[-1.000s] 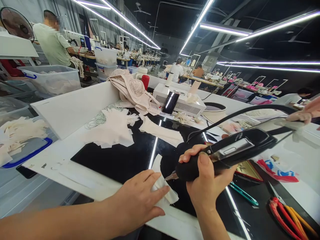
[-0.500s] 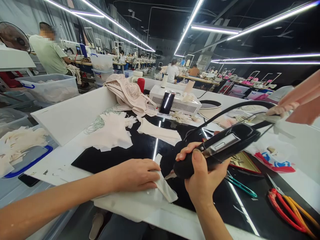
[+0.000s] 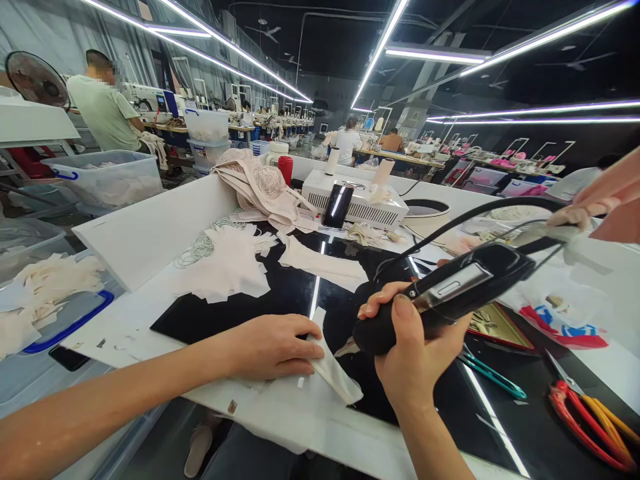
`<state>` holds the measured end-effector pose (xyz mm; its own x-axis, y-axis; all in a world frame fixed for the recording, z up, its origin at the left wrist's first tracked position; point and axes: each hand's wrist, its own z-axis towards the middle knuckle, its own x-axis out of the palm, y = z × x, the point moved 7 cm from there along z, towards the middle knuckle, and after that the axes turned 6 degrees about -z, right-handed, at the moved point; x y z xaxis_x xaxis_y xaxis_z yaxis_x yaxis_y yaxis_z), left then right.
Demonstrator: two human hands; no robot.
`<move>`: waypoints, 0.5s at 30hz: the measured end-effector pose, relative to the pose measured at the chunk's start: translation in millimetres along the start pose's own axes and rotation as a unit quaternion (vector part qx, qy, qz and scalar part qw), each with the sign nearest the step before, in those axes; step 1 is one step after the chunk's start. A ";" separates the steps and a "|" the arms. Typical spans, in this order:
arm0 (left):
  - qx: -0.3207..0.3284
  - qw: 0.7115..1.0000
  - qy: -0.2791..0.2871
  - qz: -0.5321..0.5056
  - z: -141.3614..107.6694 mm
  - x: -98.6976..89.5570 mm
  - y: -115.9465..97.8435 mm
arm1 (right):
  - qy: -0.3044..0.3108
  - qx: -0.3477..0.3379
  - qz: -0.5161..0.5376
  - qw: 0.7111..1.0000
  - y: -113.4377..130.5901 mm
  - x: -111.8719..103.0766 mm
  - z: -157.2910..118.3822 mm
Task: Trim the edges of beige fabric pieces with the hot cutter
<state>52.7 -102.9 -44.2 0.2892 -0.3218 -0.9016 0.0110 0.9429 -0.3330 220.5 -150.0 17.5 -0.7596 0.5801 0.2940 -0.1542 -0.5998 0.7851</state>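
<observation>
Pressing on a pale fabric strip (image 3: 339, 380), the left hand (image 3: 273, 347) reaches in over the near side of the black board (image 3: 200, 317) in the head view. Its fingers are slightly apart, their tips on the strip; whether the thumb pinches it from below, I cannot tell. The strip lies across the board's near edge, partly under those fingertips.

The right hand (image 3: 417, 353) is above the board, fingers clamped around the dark handle of a black tool (image 3: 477, 277). The tool is tilted, its pointed metal tip (image 3: 349, 347) low beside the strip; whether they touch is unclear. I judge the step in hand to be close work at the strip, one hand steadying and the other guiding. The next move calls for flat, even pressure from the left fingertips, kept clear of the tip, and a controlled angle of the tool, with slack in its cable (image 3: 450, 223).

A longer pale piece (image 3: 325, 265) lies on the far part of the board, and a pale fabric pile (image 3: 230, 267) overlaps its far left. Teal snips (image 3: 500, 380) and red-handled scissors (image 3: 561, 390) lie toward the board's right. Beyond its right side, another person's blurred hand (image 3: 595, 200) is near the cable.
</observation>
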 end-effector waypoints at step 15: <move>0.003 1.000 -0.023 -0.001 -2.9 5.1 3.7 | -0.012 0.000 0.011 1.000 -5.9 12.4 5.1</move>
<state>51.4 -101.4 -50.8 0.3321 -0.3190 -0.8877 0.0178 0.9430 -0.3323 215.2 -136.4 19.2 -0.7467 0.5809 0.3241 -0.1388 -0.6125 0.7782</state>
